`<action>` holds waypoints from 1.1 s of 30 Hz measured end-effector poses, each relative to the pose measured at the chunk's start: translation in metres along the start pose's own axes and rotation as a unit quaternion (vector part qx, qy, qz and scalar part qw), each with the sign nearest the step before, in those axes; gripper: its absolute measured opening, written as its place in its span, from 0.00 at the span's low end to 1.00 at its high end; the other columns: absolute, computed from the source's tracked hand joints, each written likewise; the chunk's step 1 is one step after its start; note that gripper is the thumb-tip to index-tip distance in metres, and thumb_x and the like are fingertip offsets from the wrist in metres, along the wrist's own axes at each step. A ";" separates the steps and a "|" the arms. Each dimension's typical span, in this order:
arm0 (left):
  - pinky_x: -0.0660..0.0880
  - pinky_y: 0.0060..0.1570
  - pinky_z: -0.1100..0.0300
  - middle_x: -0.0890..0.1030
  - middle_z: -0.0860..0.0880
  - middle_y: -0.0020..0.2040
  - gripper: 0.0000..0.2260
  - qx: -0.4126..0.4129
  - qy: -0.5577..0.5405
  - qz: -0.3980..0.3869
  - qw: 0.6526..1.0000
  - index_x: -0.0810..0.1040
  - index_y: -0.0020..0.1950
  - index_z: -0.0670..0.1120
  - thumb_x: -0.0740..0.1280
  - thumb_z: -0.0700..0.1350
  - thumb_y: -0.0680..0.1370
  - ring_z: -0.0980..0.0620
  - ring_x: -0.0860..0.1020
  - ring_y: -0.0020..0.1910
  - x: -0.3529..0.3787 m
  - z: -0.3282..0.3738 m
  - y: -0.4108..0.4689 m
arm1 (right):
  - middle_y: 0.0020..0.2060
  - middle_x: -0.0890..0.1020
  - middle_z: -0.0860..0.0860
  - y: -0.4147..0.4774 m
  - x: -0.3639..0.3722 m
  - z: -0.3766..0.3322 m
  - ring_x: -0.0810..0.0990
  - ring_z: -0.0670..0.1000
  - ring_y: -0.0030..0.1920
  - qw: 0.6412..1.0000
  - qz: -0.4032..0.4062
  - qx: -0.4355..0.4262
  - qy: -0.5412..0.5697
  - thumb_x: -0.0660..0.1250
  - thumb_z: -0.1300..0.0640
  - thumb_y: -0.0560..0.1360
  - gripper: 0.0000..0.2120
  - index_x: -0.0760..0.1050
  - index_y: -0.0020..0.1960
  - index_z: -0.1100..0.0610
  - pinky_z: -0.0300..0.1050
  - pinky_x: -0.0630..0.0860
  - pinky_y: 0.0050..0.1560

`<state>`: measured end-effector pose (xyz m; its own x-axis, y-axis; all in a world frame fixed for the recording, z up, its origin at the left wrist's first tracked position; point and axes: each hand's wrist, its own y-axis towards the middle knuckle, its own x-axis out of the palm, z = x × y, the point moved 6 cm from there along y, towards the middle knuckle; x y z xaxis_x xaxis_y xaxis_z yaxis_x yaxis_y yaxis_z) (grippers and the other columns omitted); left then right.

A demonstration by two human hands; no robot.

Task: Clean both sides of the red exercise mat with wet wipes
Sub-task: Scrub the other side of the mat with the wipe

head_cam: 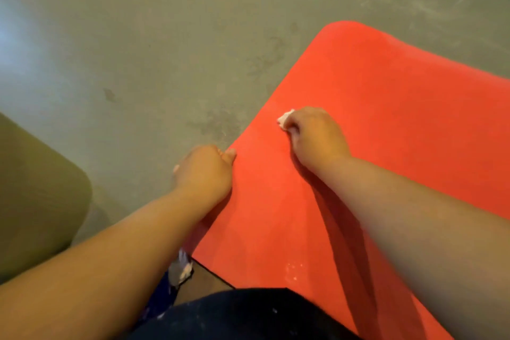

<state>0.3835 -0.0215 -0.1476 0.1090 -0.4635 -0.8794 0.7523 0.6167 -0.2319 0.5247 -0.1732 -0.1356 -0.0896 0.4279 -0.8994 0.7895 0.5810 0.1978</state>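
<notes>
Wipe [285, 118] balled tight in right hand [314, 135] on red mat [386, 119]; left hand [205, 171] fisted at mat edge, contents unclear.

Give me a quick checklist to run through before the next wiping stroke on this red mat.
1. Wipe in hand: ok. The right hand pinches a white wipe against the red mat.
2. Mat lying flat on the floor: ok, as far as it shows.
3. Mat steadied: cannot tell. The left hand sits at the mat's edge with its thumb on it, but its fingers are hidden.
4. Top side clean: not ok. There are pale specks near the person's body.
5. Underside cleaned: cannot tell; it is out of sight.
</notes>
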 end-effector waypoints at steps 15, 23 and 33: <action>0.69 0.46 0.49 0.75 0.47 0.43 0.15 0.206 0.063 0.132 0.968 0.77 0.46 0.50 0.58 0.58 0.75 0.41 0.74 0.46 -0.008 -0.021 -0.002 | 0.57 0.76 0.56 -0.018 -0.018 0.008 0.77 0.57 0.56 0.998 -0.058 -0.002 0.030 0.65 0.64 0.73 0.08 0.79 0.50 0.59 0.43 0.69 0.57; 0.61 0.70 0.44 0.71 0.43 0.71 0.28 0.245 0.120 0.030 0.962 0.71 0.70 0.46 0.51 0.60 0.78 0.42 0.70 0.67 0.003 -0.046 -0.044 | 0.48 0.78 0.54 -0.069 -0.001 -0.050 0.77 0.54 0.50 0.986 -0.138 -0.050 0.083 0.67 0.59 0.74 0.07 0.82 0.50 0.58 0.40 0.68 0.54; 0.54 0.74 0.44 0.64 0.44 0.75 0.26 0.119 0.073 0.088 0.986 0.70 0.71 0.47 0.52 0.59 0.78 0.46 0.59 0.76 -0.004 -0.043 -0.019 | 0.49 0.82 0.56 -0.033 -0.018 0.002 0.79 0.57 0.52 0.995 -0.052 0.083 -0.004 0.68 0.55 0.74 0.09 0.83 0.51 0.56 0.45 0.70 0.50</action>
<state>0.3411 -0.0041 -0.1572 0.1694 -0.2556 -0.9518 0.8631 0.5047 0.0181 0.5010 -0.2017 -0.1266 -0.1723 0.3656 -0.9147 0.8654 0.4998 0.0368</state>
